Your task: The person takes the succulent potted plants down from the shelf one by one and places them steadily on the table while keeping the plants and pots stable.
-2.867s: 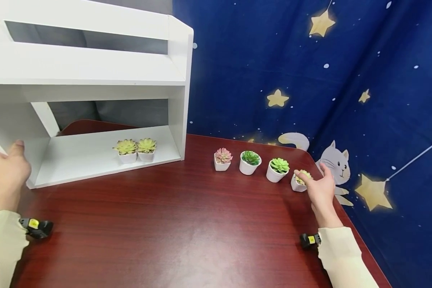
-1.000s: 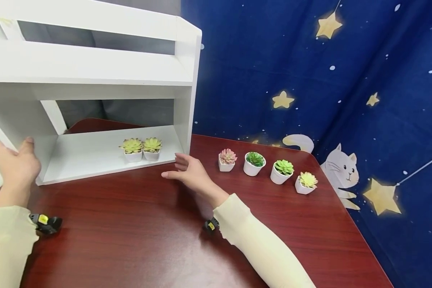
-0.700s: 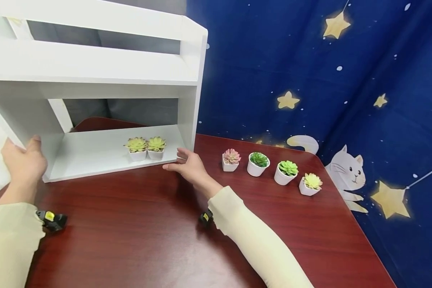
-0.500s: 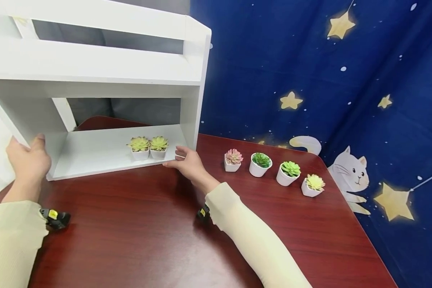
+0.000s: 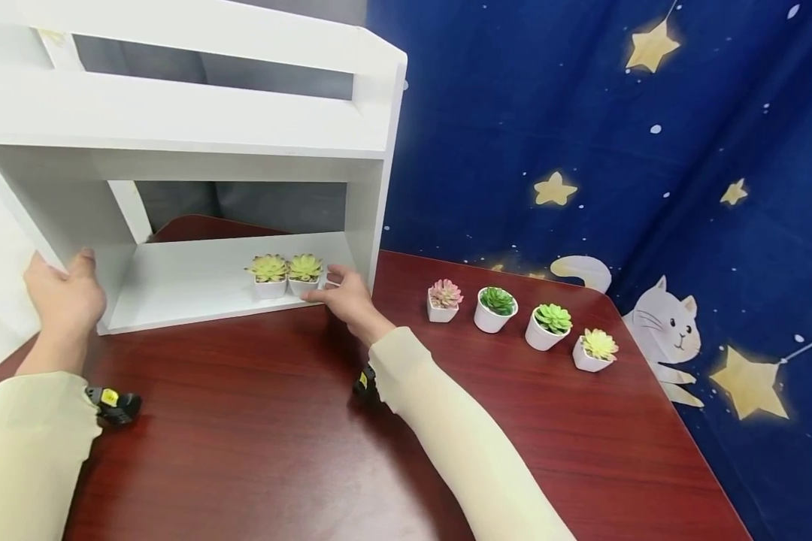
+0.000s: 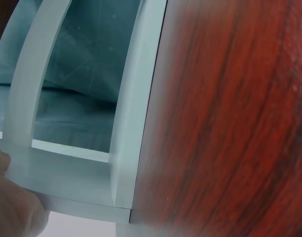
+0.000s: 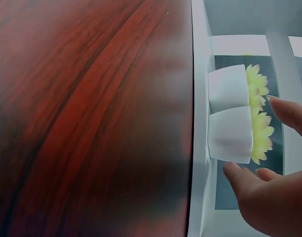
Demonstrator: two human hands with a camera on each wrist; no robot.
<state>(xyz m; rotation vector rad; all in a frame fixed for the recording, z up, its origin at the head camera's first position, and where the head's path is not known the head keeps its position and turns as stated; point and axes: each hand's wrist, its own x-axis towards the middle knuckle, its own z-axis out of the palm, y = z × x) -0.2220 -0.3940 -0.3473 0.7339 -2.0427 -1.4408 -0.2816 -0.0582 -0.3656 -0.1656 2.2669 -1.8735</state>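
The right hand (image 5: 343, 295) reaches into the white shelf unit (image 5: 196, 135), fingers (image 7: 289, 114) spread beside the right yellow succulent pot (image 5: 304, 274) at the bottom board's front edge, not gripping. The left hand (image 5: 64, 293) holds the unit's left wall. Broad bare tabletop (image 5: 257, 421) lies in front.
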